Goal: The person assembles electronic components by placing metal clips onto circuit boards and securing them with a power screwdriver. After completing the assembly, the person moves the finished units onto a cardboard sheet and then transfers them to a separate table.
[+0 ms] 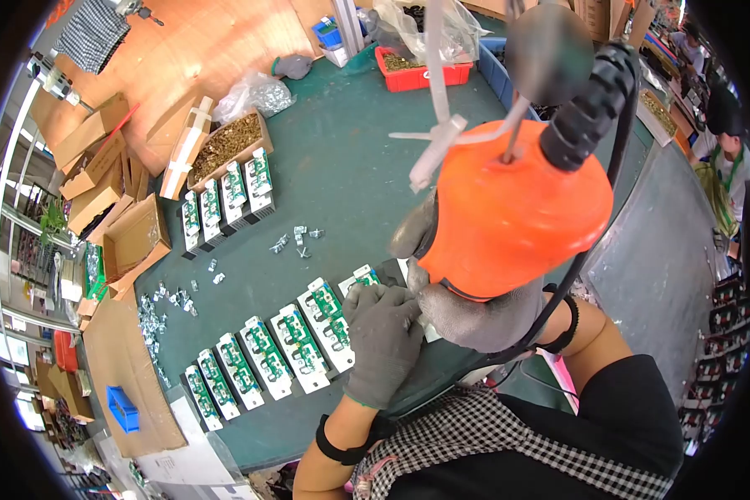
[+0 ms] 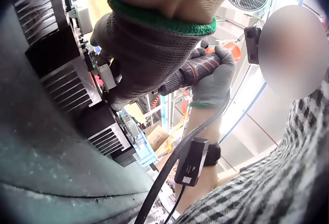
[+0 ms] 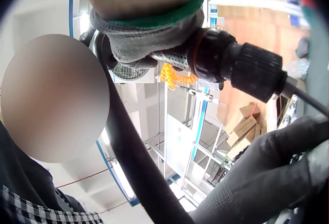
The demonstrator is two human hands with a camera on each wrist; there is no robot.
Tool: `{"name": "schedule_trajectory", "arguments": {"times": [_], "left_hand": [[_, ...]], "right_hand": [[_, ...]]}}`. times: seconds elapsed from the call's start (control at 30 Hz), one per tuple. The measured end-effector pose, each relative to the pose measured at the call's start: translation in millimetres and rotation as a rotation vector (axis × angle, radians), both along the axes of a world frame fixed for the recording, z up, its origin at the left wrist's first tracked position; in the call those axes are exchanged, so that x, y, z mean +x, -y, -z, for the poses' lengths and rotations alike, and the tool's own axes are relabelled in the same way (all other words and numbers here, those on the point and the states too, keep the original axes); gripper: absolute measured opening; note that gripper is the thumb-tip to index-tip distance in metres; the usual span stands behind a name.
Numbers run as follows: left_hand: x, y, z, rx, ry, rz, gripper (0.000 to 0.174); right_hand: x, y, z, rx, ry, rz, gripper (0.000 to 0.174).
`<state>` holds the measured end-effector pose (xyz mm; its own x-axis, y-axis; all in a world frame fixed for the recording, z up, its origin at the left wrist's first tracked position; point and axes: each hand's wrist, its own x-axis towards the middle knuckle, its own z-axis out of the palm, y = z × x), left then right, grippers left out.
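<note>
In the head view the gloved right hand (image 1: pixel 483 317) grips an orange and black power screwdriver (image 1: pixel 521 208); its black chuck (image 3: pixel 257 71) and metal bit (image 3: pixel 303 96) show in the right wrist view. The gloved left hand (image 1: pixel 383 342) is at the right end of a slanting row of green circuit boards on pale metal plates (image 1: pixel 298 346). Seen from the left wrist, the left fingers bend around a board's edge beside a white part (image 2: pixel 107 76), above finned black heatsinks (image 2: pixel 69 88). The left fingertips are partly hidden, and the head view does not show where the bit ends.
Four more boards on heatsinks (image 1: pixel 235 187) stand farther back, beside a carton of brass-coloured screws (image 1: pixel 225 148). Small metal clips (image 1: pixel 152 321) lie scattered at the left. A red bin (image 1: pixel 425 77) stands at the back. The tool's black cable (image 1: pixel 568 279) hangs by the right arm.
</note>
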<state>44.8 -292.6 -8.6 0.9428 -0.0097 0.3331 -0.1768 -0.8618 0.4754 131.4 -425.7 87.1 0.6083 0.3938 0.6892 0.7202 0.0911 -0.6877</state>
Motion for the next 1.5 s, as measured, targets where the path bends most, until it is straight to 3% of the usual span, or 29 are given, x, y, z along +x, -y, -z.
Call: {"name": "schedule_trajectory", "arguments": {"times": [0.07, 0.23, 0.27, 0.37, 0.5, 0.67, 1.07, 1.27, 1.33, 1.4, 1.5], "left_hand": [[0.2, -0.6, 0.3, 0.001, 0.037, 0.009, 0.012], [0.8, 1.4, 3.3, 0.063, 0.052, -0.016, 0.011], [0.5, 1.5, 3.6, 0.081, 0.053, -0.017, 0.011], [-1.1, 1.9, -4.9, 0.053, 0.058, -0.017, 0.012], [-1.3, 0.6, -2.4, 0.054, -0.038, 0.006, 0.019], [0.5, -1.1, -8.4, 0.077, -0.078, 0.035, 0.027], [0.5, -2.6, -7.8, 0.067, -0.129, 0.041, 0.026], [0.9, -2.4, -9.4, 0.148, -0.101, 0.064, 0.024], [3.4, -5.4, -13.7, 0.191, -0.120, 0.127, 0.025], [11.9, -2.2, -26.5, 0.147, -0.043, 0.257, 0.030], [24.3, 12.4, -21.8, 0.229, -0.006, 0.393, 0.048]], "right_hand": [[-1.2, 1.0, -0.5, -0.036, 0.071, 0.038, 0.054], [-4.2, -1.6, 9.5, 0.057, -0.088, -0.112, 0.056], [-7.7, -5.3, 6.2, 0.140, -0.283, -0.114, 0.051], [5.3, -1.4, -0.3, 0.043, -0.117, -0.080, 0.053], [19.2, 4.0, -10.8, 0.149, -0.214, -0.206, 0.055], [32.2, -5.0, 1.1, 0.194, -0.239, -0.080, 0.056], [30.6, -10.8, 2.1, 0.256, -0.474, -0.030, 0.057], [39.6, -10.2, 2.1, 0.071, -0.194, -0.136, 0.063], [29.6, -16.9, -8.2, 0.234, -0.365, -0.141, 0.029], [37.5, -1.6, -20.0, 0.161, -0.280, -0.208, 0.050], [34.9, 3.3, -38.9, 0.243, -0.201, -0.078, 0.034]]}}
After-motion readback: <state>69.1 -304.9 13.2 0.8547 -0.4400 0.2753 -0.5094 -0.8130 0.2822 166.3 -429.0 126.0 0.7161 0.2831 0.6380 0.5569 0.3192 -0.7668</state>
